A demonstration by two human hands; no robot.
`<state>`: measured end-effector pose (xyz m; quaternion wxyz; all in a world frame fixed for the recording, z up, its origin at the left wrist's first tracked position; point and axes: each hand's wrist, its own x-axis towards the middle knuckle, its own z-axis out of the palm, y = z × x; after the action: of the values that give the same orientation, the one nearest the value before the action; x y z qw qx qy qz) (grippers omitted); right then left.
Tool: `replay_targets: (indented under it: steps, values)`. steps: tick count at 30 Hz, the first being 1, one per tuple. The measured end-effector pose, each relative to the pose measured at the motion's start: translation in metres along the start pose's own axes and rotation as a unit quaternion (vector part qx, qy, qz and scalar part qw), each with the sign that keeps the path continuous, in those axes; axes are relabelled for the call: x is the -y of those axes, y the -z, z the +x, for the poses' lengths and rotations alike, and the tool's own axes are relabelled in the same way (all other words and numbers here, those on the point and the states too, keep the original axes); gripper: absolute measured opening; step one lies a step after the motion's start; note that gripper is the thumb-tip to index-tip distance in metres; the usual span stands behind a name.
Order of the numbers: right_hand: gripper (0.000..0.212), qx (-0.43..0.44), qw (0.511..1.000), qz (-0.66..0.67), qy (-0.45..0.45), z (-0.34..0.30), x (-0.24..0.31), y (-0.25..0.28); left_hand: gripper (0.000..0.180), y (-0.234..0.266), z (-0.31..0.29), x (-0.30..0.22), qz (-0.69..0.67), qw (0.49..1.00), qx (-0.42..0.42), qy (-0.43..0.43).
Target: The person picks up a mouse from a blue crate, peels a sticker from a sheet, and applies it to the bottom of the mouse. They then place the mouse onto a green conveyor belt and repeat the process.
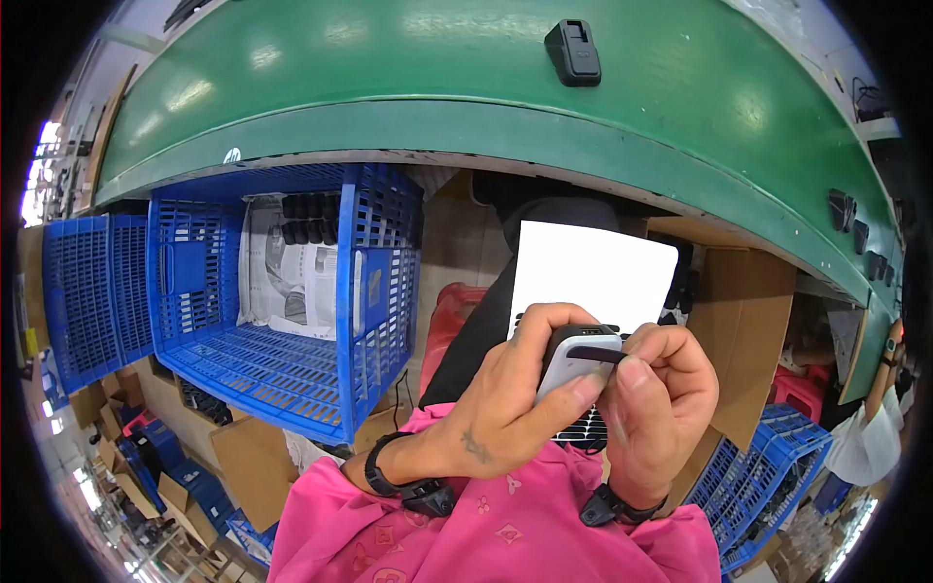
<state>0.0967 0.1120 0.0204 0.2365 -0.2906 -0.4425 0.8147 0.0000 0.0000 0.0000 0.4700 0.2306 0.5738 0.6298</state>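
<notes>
Held in front of my lap is a small grey-and-black device (561,367) with rounded corners and a port-like slot in its upper end. My left hand (507,396) is wrapped round it, thumb across the pale face. Between the thumb and fingers of my right hand (664,398) is one end of a thin dark strip (593,354), which lies across the top of that face. Whether the strip is stuck to the device I cannot tell. Just beyond my hands a white sheet (593,267) rests over my legs.
On the green workbench (389,58) ahead stands a black device (577,56); several dark parts (844,209) lie at its right end. A blue crate (243,374) on the left holds printed paper and black pieces (311,216). Cardboard (743,321), another crate (777,466) and a person's arm (882,374) are right.
</notes>
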Motion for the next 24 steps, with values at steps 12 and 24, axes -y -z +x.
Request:
replay_targets:
  steps: [12, 24]
  values:
    - [0.008, 0.006, 1.0, 0.002, 0.011, 0.0003, -0.0026, 0.0043, 0.043, -0.0014, 0.0017, -0.0014, -0.007, 1.0, -0.004, 0.017]
    - [0.008, 0.008, 1.0, -0.007, 0.008, 0.002, -0.0014, 0.0011, 0.04, -0.0016, 0.003, 0.0026, 0.054, 0.997, -0.017, -0.049]
